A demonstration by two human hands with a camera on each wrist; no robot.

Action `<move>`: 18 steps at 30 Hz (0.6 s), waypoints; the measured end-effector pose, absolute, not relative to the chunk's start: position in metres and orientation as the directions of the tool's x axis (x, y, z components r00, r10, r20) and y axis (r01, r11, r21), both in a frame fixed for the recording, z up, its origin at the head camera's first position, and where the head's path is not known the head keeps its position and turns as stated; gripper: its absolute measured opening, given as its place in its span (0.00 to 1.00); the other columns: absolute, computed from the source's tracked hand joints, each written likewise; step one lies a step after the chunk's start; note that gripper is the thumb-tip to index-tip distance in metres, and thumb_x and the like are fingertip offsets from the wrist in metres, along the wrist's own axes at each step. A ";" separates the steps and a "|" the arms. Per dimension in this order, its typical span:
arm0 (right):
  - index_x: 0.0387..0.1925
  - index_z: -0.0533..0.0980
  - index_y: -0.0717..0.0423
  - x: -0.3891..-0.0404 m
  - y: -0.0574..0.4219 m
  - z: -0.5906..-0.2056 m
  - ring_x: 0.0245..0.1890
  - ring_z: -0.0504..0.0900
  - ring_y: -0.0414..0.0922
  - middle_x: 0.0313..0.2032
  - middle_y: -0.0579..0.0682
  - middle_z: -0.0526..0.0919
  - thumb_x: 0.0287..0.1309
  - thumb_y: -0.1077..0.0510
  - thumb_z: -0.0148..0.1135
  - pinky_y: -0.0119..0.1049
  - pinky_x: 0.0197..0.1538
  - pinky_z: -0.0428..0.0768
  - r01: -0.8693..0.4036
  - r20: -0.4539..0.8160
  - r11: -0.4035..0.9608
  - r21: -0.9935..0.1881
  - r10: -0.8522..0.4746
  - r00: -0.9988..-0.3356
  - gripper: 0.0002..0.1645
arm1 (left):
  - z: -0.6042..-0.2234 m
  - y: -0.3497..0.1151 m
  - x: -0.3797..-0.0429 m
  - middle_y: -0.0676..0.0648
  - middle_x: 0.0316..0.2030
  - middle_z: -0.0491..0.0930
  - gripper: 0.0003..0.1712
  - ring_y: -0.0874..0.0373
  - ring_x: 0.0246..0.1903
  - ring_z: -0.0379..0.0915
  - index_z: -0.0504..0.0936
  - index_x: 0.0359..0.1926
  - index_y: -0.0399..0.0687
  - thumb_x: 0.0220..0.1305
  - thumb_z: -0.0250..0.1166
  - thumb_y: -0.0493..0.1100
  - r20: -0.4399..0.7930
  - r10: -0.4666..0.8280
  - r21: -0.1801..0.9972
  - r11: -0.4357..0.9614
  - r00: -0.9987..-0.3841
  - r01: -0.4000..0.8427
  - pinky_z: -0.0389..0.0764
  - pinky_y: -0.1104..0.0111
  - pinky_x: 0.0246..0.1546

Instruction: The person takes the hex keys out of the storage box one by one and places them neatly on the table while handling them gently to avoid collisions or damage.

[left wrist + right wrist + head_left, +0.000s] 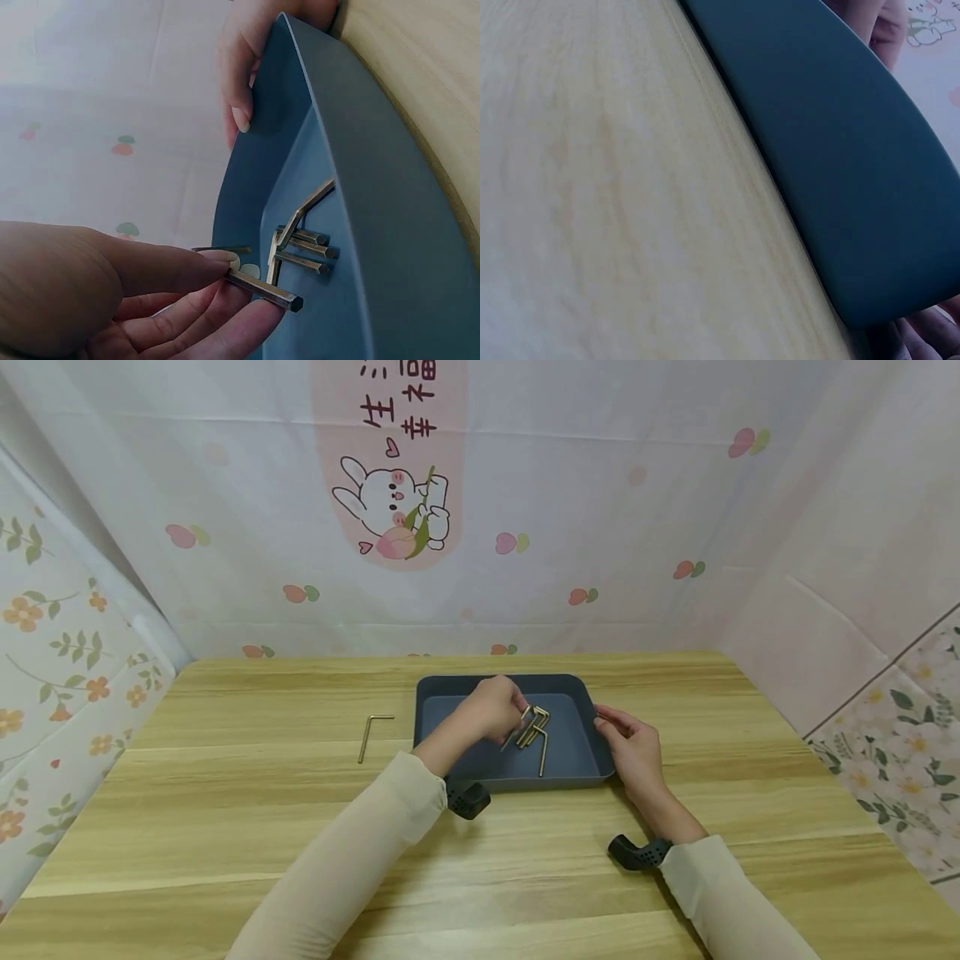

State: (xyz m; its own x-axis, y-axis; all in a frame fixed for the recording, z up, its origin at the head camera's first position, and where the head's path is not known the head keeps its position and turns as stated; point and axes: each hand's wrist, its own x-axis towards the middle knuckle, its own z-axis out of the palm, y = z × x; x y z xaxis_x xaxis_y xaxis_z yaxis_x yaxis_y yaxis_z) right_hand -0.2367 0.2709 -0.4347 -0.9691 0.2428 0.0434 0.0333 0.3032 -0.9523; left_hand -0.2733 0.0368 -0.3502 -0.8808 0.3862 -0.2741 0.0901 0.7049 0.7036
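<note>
A dark blue-grey tray (495, 784) stands on the wooden table. My left hand (491, 708) is over it, pinching a brass-coloured hex key (262, 289) between thumb and fingers. Just beyond that key, several similar hex keys (304, 247) lie together on the tray's floor. One of them, a bent hex key (543, 753), points toward the tray's near wall. My right hand (634, 752) grips the tray's right wall, thumb at the rim; the right wrist view catches only some of its fingers (930, 330) at the lower corner.
Left of the tray, a single L-shaped hex key (365, 739) lies on the table (247, 827). Behind the table's far edge hangs a printed curtain (600, 527). Flowered cloth (67, 635) borders the left side.
</note>
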 end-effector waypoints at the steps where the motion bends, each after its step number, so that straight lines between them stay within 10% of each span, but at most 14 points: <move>1: 0.62 0.79 0.58 -0.237 0.271 -0.435 0.41 0.79 0.21 0.60 0.63 0.81 0.71 0.55 0.60 0.17 0.43 0.78 0.035 0.042 0.303 -0.952 0.242 -0.969 0.22 | -0.351 0.036 -0.272 0.45 0.42 0.85 0.12 0.58 0.20 0.74 0.82 0.52 0.39 0.71 0.57 0.32 -0.266 0.387 0.707 0.701 -0.883 0.093 0.75 0.70 0.20; 18: 0.62 0.79 0.58 -0.237 0.270 -0.434 0.42 0.79 0.20 0.62 0.62 0.80 0.71 0.55 0.60 0.16 0.44 0.77 0.048 0.031 0.305 -0.951 0.248 -0.968 0.22 | -0.359 0.018 -0.265 0.45 0.37 0.80 0.19 0.55 0.27 0.80 0.81 0.59 0.45 0.68 0.65 0.33 -0.121 0.400 0.801 0.581 -0.909 0.149 0.84 0.66 0.23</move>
